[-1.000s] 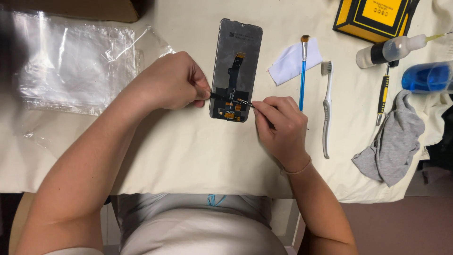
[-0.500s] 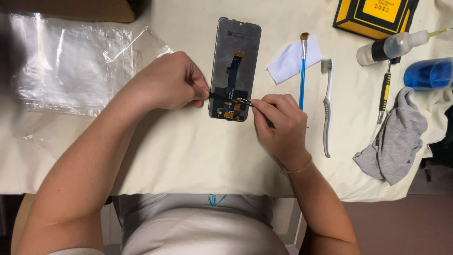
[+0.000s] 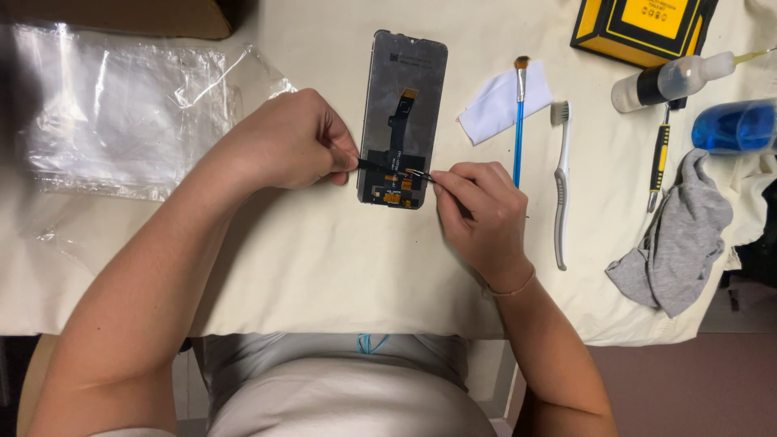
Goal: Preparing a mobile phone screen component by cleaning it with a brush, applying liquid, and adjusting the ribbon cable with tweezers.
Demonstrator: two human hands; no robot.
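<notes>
Screen (image 3: 402, 97) lies face down near the middle of the table (image 3: 307, 259), its dark back up, with a black flex cable (image 3: 394, 129) running down its length to a cluster of small orange parts near the lower end. Your left hand (image 3: 283, 142) is curled into a loose fist at the screen's left edge, thumb and forefinger pressed together on a thin black tool (image 3: 374, 166) that reaches across the lower part of the back. Your right hand (image 3: 481, 214) sits just beside the lower right corner — its fingers pinch tweezers (image 3: 419, 174) whose tips rest on the orange parts.

Left of your left hand lies a clear plastic bag (image 3: 121, 113), crumpled and flat. To the right of the screen you have a white wipe (image 3: 502, 101) with a blue brush (image 3: 519, 121) laid over it, then a grey toothbrush (image 3: 560, 186), a yellow-and-black screwdriver (image 3: 657, 166) and a grey cloth (image 3: 676, 235) — well apart from your hands. At the far edge stand a yellow box (image 3: 643, 28), a small squeeze bottle (image 3: 672, 81) on its side and a blue container (image 3: 732, 128).
</notes>
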